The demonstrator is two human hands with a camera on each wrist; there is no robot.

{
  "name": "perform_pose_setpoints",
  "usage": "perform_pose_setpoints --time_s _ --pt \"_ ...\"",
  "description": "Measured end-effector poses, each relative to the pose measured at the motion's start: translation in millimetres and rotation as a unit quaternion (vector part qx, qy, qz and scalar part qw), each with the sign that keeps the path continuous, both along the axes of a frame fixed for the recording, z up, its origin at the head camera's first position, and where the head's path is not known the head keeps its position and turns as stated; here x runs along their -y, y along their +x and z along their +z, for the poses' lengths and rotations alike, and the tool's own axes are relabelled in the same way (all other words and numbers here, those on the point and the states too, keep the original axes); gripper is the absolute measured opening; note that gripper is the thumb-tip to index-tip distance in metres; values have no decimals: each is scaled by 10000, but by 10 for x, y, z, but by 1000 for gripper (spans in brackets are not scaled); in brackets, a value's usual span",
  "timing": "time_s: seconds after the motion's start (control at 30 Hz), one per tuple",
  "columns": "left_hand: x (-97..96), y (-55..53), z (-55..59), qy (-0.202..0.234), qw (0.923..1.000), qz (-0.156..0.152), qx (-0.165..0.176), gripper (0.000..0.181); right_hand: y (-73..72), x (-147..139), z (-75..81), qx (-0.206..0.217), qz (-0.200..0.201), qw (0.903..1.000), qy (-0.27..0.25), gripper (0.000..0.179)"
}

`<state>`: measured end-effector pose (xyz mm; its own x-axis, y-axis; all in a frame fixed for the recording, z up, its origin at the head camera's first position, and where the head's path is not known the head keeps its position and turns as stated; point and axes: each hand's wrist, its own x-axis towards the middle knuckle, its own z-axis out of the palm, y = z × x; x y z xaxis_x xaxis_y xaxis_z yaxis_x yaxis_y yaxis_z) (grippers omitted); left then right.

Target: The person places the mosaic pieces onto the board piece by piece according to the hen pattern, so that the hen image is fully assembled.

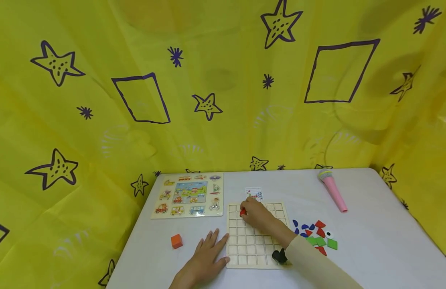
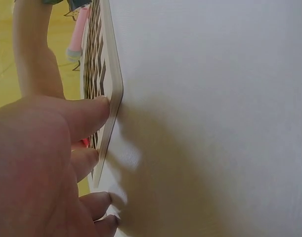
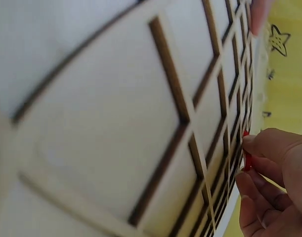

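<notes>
A pale wooden grid board [image 1: 251, 260] lies flat on the table. Near its upper left, my right hand [image 1: 259, 216] pinches a small red piece [image 3: 247, 160] between thumb and fingers, right at the grid cells. My left hand [image 1: 205, 259] rests at the board's left edge with fingers spread and fairly straight. Thumb and forefinger touch that edge in the left wrist view, while the other fingertips come down on the white table. Just beyond the board's top edge lies a small printed card [image 1: 258, 192], partly hidden by the right hand.
Right of the board lie loose blue pieces [image 1: 295, 223], red pieces [image 1: 320, 224], green pieces [image 1: 332, 244] and a white disc [image 1: 329, 235]. A pink microphone [image 1: 335, 190] is farther back. On the left are a picture puzzle board [image 1: 158, 202] and an orange cube [image 1: 177, 241]. Yellow curtains [image 1: 223, 136] stand behind.
</notes>
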<state>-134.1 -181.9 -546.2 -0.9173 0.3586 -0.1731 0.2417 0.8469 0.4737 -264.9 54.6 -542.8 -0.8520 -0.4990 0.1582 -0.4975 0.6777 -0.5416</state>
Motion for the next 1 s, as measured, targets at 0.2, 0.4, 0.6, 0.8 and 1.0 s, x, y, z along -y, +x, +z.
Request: perform_pose_setpoints --time_s 0.2,0.4,0.6,0.8,1.0 --pt "-13 -5 2 6 10000 -60 -36 69 51 67 -3 -278 -35 9993 267 16" --pt "-3 -16 -20 -64 10000 -30 -20 69 50 66 25 -217 102 9992 309 14" --pt "9 -17 -39 -41 10000 -25 -27 69 54 60 31 -127 222 9989 398 12" --pt "7 -13 -37 -55 10000 -32 -31 70 64 64 9 -333 237 9979 502 13" --pt "8 -17 -34 -74 10000 -39 -32 70 47 52 -15 -594 280 9970 420 7"
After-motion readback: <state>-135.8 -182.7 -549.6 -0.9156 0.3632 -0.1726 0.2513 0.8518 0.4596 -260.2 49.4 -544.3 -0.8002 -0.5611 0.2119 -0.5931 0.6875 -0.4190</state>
